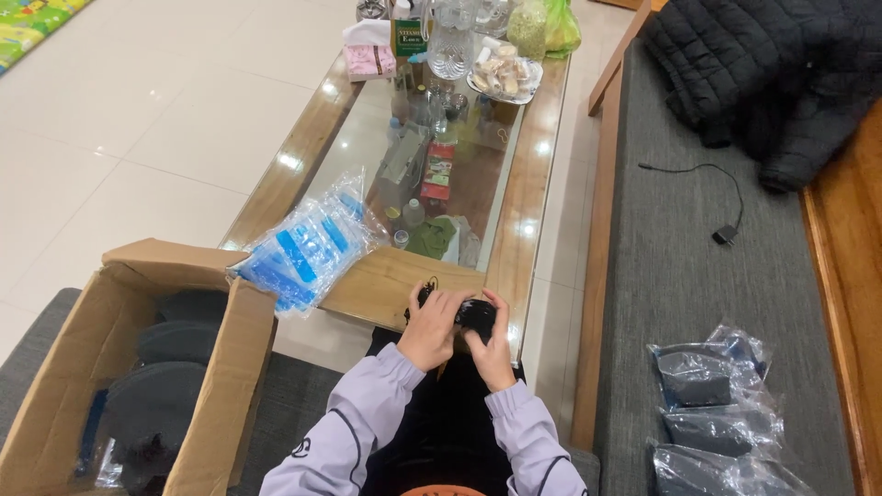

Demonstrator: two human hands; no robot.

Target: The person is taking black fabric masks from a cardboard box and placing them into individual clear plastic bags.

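Head view: left hand [430, 323] and right hand [490, 354] meet at the near edge of the glass-topped wooden bench [528, 197], fingers clamped on a small black fabric item [475, 315]. Clear blue-printed plastic bags [308, 246] lie left; an open cardboard box [216, 367] stands nearer left.

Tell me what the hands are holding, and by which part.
Both hands, left and right, clasp a small black item from either side; which part cannot be told.
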